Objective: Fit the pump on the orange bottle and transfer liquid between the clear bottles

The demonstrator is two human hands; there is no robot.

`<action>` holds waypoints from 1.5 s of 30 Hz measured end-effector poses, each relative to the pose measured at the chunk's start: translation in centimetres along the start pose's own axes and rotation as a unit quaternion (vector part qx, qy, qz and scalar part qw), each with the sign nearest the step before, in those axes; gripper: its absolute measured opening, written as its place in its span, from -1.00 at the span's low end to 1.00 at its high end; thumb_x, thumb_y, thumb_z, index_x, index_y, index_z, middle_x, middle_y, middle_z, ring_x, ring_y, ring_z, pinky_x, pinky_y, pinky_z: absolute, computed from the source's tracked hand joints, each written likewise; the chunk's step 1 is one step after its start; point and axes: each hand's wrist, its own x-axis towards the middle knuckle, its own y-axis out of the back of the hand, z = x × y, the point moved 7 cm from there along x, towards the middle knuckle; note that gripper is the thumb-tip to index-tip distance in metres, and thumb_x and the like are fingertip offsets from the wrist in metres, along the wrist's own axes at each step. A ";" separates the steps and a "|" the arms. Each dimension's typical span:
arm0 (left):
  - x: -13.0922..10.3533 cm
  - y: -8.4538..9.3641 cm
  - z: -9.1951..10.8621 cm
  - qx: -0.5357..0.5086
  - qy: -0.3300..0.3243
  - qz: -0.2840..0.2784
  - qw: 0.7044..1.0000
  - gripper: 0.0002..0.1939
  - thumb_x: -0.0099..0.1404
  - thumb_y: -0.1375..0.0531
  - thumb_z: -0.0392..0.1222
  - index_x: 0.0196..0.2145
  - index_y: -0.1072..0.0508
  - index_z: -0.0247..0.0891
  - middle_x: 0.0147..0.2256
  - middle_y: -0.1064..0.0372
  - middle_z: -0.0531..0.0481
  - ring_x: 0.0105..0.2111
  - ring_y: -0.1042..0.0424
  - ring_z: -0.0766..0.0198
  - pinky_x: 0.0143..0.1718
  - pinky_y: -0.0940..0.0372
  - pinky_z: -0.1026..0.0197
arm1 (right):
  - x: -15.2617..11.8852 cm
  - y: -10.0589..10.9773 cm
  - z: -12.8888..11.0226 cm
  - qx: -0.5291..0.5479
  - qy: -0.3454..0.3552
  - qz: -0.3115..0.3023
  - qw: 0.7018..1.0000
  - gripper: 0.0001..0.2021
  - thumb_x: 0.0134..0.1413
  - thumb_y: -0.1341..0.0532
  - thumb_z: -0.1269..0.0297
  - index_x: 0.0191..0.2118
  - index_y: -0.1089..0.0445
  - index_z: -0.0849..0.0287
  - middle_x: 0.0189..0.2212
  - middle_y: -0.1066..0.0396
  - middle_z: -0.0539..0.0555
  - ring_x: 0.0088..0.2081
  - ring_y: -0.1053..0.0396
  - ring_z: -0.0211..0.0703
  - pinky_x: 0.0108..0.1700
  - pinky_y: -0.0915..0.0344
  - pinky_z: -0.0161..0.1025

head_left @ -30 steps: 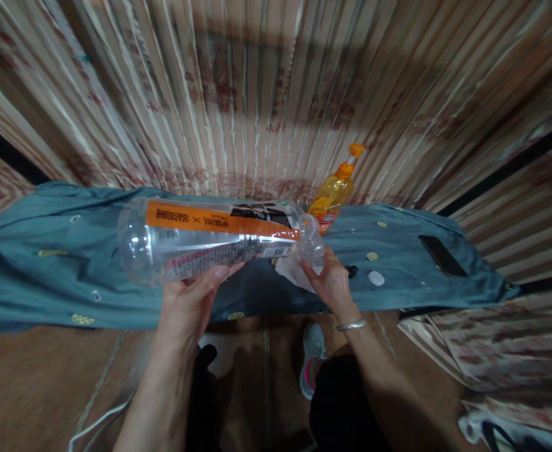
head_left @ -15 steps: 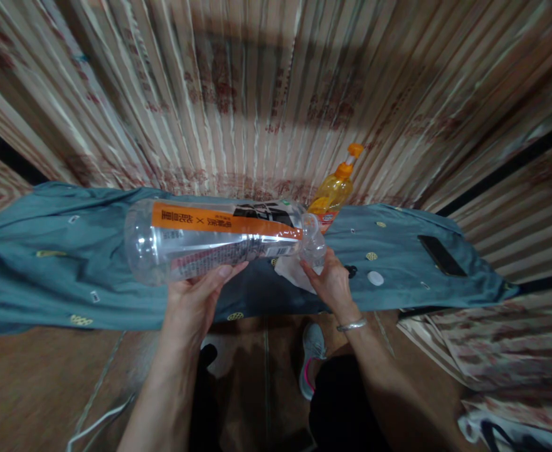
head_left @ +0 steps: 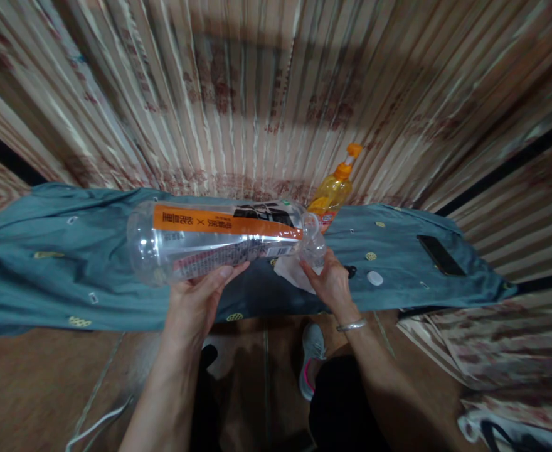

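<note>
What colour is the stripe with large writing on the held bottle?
The stripe is orange; it shows best in the head view.

Right hand (head_left: 330, 285): silver bangle (head_left: 351, 326) at wrist (head_left: 347, 312); grey shoe (head_left: 313, 343), pink trim (head_left: 308, 375); black legwear (head_left: 344, 405), probably trousers.

Shifted the large clear bottle (head_left: 224, 242) and the left hand (head_left: 198, 298) slightly rightward, left of the frame's centre, since a second ago.
</note>
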 end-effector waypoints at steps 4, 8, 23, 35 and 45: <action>0.0 0.3 -0.2 0.002 0.001 -0.012 1.000 -0.62 -0.12 -0.57 -0.22 -0.30 -0.63 -0.18 -0.27 -0.64 -0.01 -0.18 -0.63 0.06 -0.09 -0.58 -0.06 | 0.0 0.0 0.1 -0.001 -0.003 0.000 1.000 -0.31 0.26 -0.02 -0.28 0.08 -0.33 0.33 -0.23 -0.57 0.33 -0.18 -0.54 0.13 -0.14 -0.44 -0.05; 0.1 0.4 -0.2 0.009 0.001 -0.018 1.000 -0.62 -0.10 -0.56 -0.22 -0.28 -0.63 -0.16 -0.24 -0.65 -0.01 -0.16 -0.63 0.06 -0.09 -0.59 -0.02 | 0.0 -0.1 0.1 0.002 0.000 -0.005 1.000 -0.32 0.26 -0.04 -0.25 0.11 -0.33 0.35 -0.18 -0.56 0.37 -0.15 -0.55 0.15 -0.11 -0.45 -0.03; 0.0 0.0 0.0 0.000 0.003 0.001 1.000 -0.61 -0.15 -0.56 -0.25 -0.31 -0.62 -0.18 -0.25 -0.64 -0.04 -0.18 -0.64 0.01 -0.09 -0.58 -0.11 | 0.0 0.0 0.0 -0.011 -0.001 -0.003 1.000 -0.28 0.26 0.01 -0.30 0.10 -0.33 0.36 -0.21 -0.56 0.35 -0.20 -0.54 0.13 -0.17 -0.44 -0.04; 0.0 -0.2 0.1 -0.008 0.003 0.005 1.000 -0.62 -0.21 -0.58 -0.24 -0.37 -0.62 -0.19 -0.32 -0.64 0.00 -0.25 -0.64 0.09 -0.19 -0.61 0.04 | 0.0 0.0 -0.1 -0.005 0.012 0.005 1.000 -0.32 0.27 0.00 -0.28 0.06 -0.34 0.33 -0.20 -0.56 0.36 -0.18 -0.54 0.14 -0.15 -0.44 -0.03; 0.0 -0.1 0.2 0.016 -0.002 -0.008 1.000 -0.61 -0.16 -0.56 -0.20 -0.33 -0.62 -0.18 -0.30 -0.63 -0.03 -0.21 -0.64 0.02 -0.10 -0.58 -0.09 | 0.0 0.1 -0.2 -0.005 0.009 0.014 1.000 -0.29 0.27 0.03 -0.31 0.05 -0.34 0.33 -0.24 -0.56 0.35 -0.20 -0.54 0.15 -0.18 -0.44 -0.04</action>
